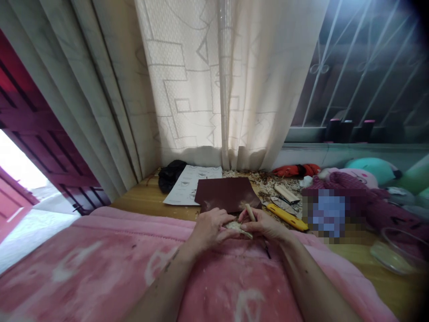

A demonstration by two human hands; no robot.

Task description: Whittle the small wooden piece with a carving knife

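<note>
My left hand pinches a small pale wood piece, fingers closed on its near end. My right hand grips a wooden-handled tool, fingers wrapped round it, tip at the wood piece. Both sit over a pink blanket. Just past my fingers: dark red sheet, w/ paper to its left. Right of my right hand: yellow cutter, wood shavings beyond.
</note>
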